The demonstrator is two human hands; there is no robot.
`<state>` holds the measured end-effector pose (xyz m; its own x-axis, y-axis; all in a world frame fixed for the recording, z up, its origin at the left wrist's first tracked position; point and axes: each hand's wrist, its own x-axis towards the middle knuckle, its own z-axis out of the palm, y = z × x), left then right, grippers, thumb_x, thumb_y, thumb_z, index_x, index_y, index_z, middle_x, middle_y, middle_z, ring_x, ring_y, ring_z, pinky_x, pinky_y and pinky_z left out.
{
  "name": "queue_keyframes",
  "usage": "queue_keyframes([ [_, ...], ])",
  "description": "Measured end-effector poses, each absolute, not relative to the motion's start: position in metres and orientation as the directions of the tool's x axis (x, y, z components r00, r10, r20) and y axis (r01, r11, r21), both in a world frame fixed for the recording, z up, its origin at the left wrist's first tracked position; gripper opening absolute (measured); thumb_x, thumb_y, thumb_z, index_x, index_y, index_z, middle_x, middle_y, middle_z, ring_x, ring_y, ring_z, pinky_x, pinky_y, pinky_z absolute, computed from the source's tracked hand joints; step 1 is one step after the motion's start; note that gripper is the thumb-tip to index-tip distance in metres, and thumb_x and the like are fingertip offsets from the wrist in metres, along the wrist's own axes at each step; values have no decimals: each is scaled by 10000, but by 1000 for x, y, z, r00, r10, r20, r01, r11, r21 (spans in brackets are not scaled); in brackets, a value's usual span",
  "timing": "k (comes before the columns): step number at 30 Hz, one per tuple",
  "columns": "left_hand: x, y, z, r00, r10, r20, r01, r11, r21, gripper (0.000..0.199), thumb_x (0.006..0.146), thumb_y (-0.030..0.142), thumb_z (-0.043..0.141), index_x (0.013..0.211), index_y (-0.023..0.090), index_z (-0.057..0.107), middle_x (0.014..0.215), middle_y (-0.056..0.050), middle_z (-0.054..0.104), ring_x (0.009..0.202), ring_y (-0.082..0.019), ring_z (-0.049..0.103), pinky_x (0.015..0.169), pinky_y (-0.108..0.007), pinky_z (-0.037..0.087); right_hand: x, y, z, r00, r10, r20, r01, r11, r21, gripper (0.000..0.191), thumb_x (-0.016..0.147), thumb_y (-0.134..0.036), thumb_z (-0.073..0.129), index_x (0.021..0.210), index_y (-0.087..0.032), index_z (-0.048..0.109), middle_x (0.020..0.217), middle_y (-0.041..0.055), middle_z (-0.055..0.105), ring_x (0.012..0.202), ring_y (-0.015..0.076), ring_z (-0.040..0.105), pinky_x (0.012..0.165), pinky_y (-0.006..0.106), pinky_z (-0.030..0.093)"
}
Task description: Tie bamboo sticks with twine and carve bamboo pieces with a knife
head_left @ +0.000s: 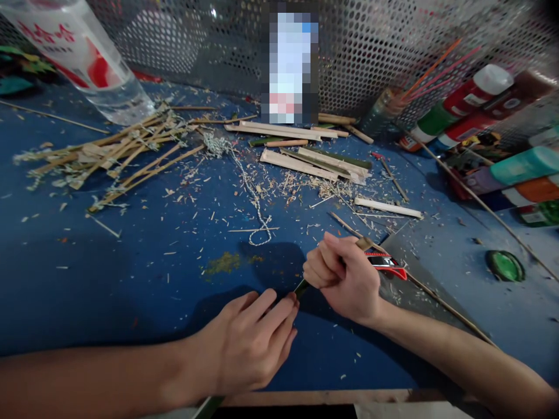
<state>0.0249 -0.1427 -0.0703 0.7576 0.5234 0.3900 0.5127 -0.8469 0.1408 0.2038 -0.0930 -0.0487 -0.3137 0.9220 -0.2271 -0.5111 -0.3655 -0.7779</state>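
Broadly, a blue counter (109, 291), a water bottle (94, 64) on it, a left hand (251, 343) grasping and a right hand (347, 279) clenched around one green strip (301, 288) nearer than the bottle, a red knife (386, 263) right of the bottle.

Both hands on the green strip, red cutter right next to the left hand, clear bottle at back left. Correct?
One slip: the red cutter is next to the right hand, not the left hand; the head view shows it. The rest holds: both hands on the green strip, clear bottle at back left.
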Motion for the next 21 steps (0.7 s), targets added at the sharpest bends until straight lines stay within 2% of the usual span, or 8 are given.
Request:
queue_keyframes([
  [7, 25, -144, -71, 756, 534, 379, 511, -843, 167, 265, 927, 241, 584, 1094, 128, 755, 1037, -36, 770, 794, -187, 652, 593, -305, 565, 203, -93, -50, -255, 933, -256, -531, -356, -769, 656, 842, -424, 690, 446, -201, 216, 402, -97, 150, 381, 51, 110, 400, 254, 118],
  [11, 24, -143, -71, 766, 523, 375, 507, -849, 148, 265, 932, 242, 570, 1090, 141, 758, 992, -41, 767, 776, -186, 650, 574, -300, 564, 199, -96, -49, -153, 947, -282, -510, -320, -799, 666, 834, -474, 704, 442, -209, 236, 405, -98, 151, 380, 55, 117, 393, 260, 124],
  [17, 27, -142, -71, 756, 520, 398, 512, -848, 137, 245, 916, 242, 590, 1041, 125, 766, 921, -56, 761, 738, -184, 653, 546, -296, 564, 193, -104, -55, -53, 978, -202, -451, -204, -869, 684, 876, -516, 667, 433, -206, 248, 403, -90, 135, 358, 57, 141, 386, 271, 115],
  [21, 27, -143, -73, 749, 514, 419, 519, -848, 112, 225, 920, 259, 585, 986, 165, 778, 946, -53, 764, 764, -185, 662, 572, -290, 571, 191, -109, -57, -70, 986, -151, -375, -166, -912, 710, 889, -548, 647, 442, -211, 211, 401, -92, 125, 353, 52, 135, 398, 282, 121],
])
